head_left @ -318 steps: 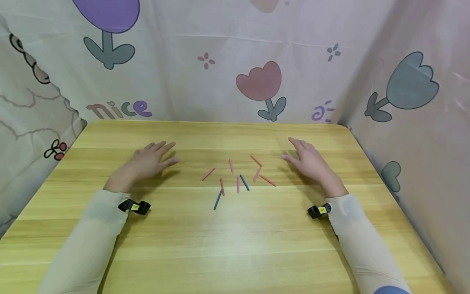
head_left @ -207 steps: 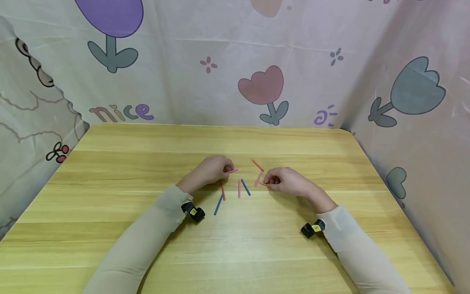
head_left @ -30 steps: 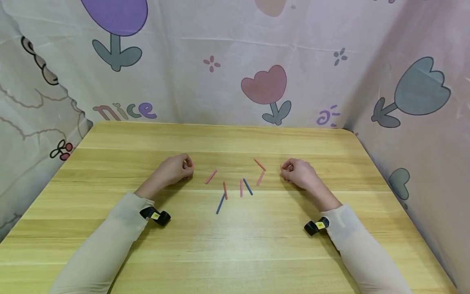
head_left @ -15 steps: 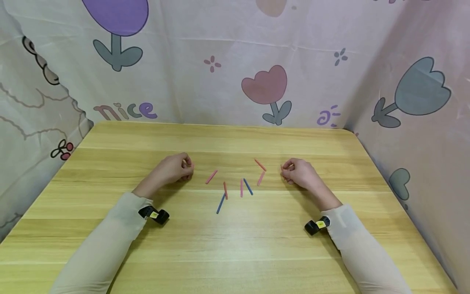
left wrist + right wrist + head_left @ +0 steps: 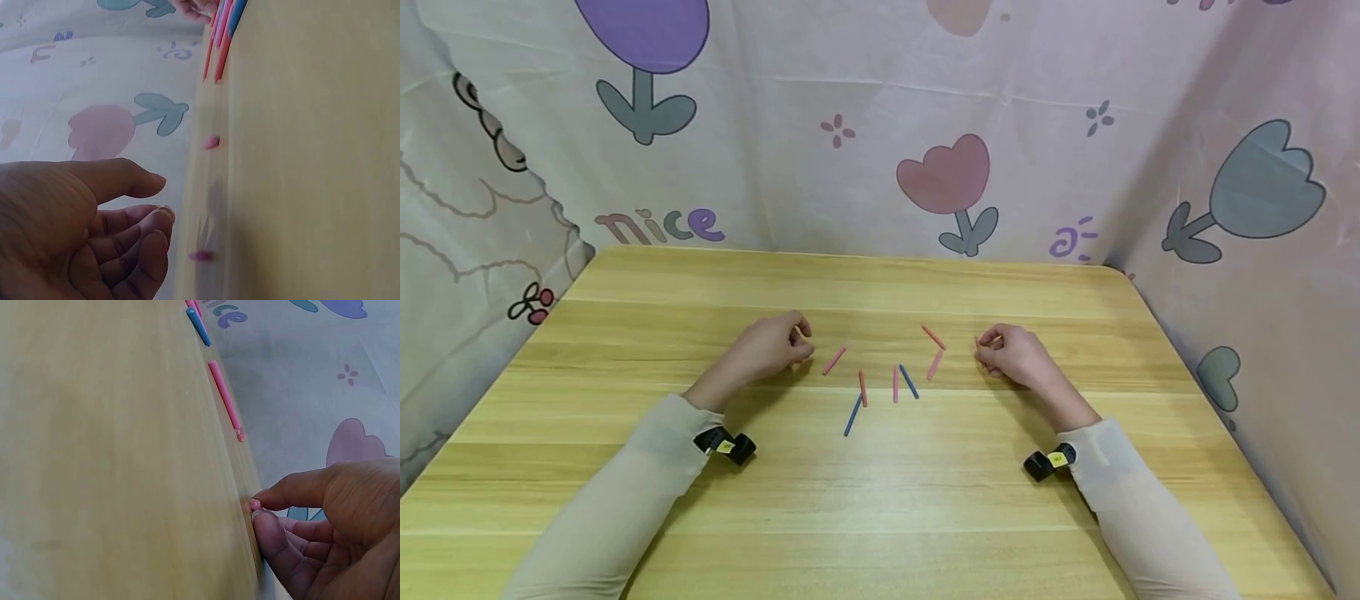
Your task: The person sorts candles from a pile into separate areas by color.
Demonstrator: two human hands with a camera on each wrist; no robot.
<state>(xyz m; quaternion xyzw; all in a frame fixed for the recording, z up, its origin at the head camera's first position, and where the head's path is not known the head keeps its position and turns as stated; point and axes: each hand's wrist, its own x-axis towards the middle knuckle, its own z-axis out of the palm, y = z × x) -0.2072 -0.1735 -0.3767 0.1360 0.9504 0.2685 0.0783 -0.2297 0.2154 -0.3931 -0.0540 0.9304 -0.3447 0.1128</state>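
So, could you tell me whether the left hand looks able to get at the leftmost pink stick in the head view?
Probably yes: the left hand seems to hold nothing, and that pink stick lies close by, with nothing between them in the head view.

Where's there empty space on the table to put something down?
The wood-grain yellow table has a big free patch between the beige cloth sleeves, and a bare strip along its far edge, before the white flower-print curtain. It's crowded between the left hand and right hand, where thin, round pink, red and blue sticks lie scattered.
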